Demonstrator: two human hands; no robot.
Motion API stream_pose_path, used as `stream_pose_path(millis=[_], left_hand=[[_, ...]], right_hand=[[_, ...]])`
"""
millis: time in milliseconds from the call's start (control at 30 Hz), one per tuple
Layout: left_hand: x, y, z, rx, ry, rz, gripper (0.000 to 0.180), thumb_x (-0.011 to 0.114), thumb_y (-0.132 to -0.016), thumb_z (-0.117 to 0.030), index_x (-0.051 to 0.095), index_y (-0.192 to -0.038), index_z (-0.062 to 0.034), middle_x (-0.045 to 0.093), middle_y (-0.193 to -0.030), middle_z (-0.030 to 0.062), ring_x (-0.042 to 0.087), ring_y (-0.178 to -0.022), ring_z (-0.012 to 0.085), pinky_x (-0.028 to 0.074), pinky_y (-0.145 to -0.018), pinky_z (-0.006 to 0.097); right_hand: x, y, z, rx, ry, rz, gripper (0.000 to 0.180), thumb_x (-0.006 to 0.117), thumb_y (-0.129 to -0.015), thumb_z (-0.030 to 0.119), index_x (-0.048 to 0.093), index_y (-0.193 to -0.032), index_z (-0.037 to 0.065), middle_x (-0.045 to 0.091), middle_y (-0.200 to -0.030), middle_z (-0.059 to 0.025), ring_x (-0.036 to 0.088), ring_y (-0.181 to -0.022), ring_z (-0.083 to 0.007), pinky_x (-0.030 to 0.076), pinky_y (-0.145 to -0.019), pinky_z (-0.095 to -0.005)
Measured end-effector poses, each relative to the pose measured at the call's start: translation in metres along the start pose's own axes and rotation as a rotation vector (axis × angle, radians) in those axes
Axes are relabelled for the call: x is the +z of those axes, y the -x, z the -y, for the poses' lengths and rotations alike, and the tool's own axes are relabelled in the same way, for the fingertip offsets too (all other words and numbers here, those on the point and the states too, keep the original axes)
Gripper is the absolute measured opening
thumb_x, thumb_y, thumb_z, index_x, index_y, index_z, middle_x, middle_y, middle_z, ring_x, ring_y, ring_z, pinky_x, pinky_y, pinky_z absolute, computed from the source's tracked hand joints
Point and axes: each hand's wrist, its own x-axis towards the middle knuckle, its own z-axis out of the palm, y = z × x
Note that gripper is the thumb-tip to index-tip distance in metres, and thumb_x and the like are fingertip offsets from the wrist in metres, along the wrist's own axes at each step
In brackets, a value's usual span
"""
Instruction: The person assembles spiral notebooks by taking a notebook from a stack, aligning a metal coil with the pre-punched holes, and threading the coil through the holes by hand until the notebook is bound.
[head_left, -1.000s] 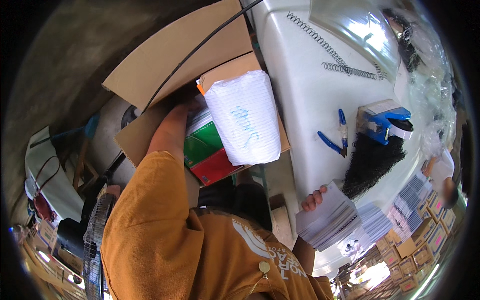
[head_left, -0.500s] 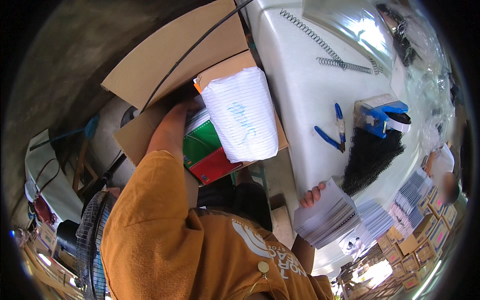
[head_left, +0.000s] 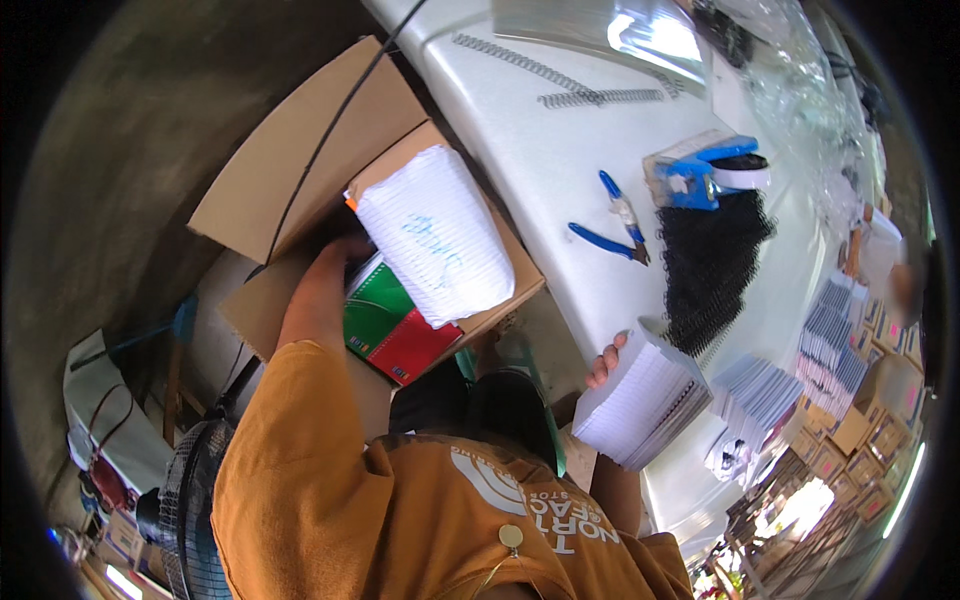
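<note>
Since a second ago the view has swung, so the cardboard box [head_left: 300, 190] now sits nearer the middle left of the frame and looks larger, while the left hand [head_left: 335, 262] has stayed reaching into it. That hand is mostly hidden behind the box wall and the white lined pad [head_left: 435, 232] that stands tilted in the box, so whether its fingers are closed on anything cannot be told. Just below the hand, inside the box, lie a green notebook [head_left: 372, 312] and a red notebook [head_left: 415, 350], touching each other. Judging from this, the reach into the box is not finished: nothing has come out of it.

At the lower left stand a fan [head_left: 185, 500] and some cables, well apart from the hands.

To the right of centre, the right hand [head_left: 603, 362] holds a thick stack of white lined sheets [head_left: 645, 405] by its left edge, fingers wrapped around it, much as it did a second ago. The stack hangs at the near edge of the white table [head_left: 540, 150].

On the table, further right, lie blue-handled pliers [head_left: 612, 228], a heap of black binding coils [head_left: 710, 262] and a blue tool [head_left: 705, 170] just above the heap. Metal spiral wires [head_left: 560, 85] lie at the upper centre. At the far right are rows of finished notebooks [head_left: 830, 335] and small boxes [head_left: 850, 430]. The pad leaning across the box opening crowds the left hand's way in.
</note>
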Motion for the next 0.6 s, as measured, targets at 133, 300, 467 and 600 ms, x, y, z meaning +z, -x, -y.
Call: stream_pose_path(millis=[133,300,467,600], left_hand=[[-0.002,-0.004,-0.002,-0.001,-0.030,0.006,0.035,0.055,-0.083,-0.022,0.062,-0.113,-0.0052,0.059,-0.120,0.0140,0.056,-0.112,0.0285,0.046,-0.092,0.039],[0.003,-0.005,0.001,-0.004,-0.046,0.012,0.035,0.055,-0.083,-0.021,0.062,-0.113,-0.0051,0.059,-0.120,0.0138,0.057,-0.112,0.0282,0.046,-0.092,0.039],[0.002,-0.006,0.000,0.002,-0.074,0.020,0.035,0.056,-0.083,-0.021,0.062,-0.113,-0.0051,0.059,-0.120,0.0137,0.057,-0.112,0.0279,0.046,-0.092,0.039],[-0.001,-0.004,-0.001,0.010,-0.102,0.018,0.035,0.056,-0.082,-0.021,0.062,-0.113,-0.0051,0.059,-0.120,0.0136,0.057,-0.112,0.0277,0.046,-0.092,0.039]], right_hand=[[-0.001,0.005,-0.006,-0.044,0.019,-0.002,0.066,0.057,-0.083,0.045,0.040,-0.124,-0.004,0.051,-0.100,-0.0196,0.052,-0.087,-0.0326,0.041,-0.078,-0.0422],[-0.007,0.005,-0.011,-0.073,0.029,0.015,0.061,0.056,-0.085,0.042,0.039,-0.122,-0.002,0.051,-0.099,-0.0184,0.051,-0.088,-0.0312,0.041,-0.078,-0.0410],[-0.009,0.004,-0.009,-0.044,0.052,0.008,0.054,0.056,-0.087,0.040,0.037,-0.120,0.003,0.051,-0.097,-0.0151,0.051,-0.089,-0.0282,0.041,-0.078,-0.0396],[-0.004,0.006,-0.014,-0.098,0.043,0.003,0.059,0.057,-0.085,0.042,0.038,-0.122,0.000,0.051,-0.098,-0.0169,0.052,-0.089,-0.0297,0.042,-0.079,-0.0398]])
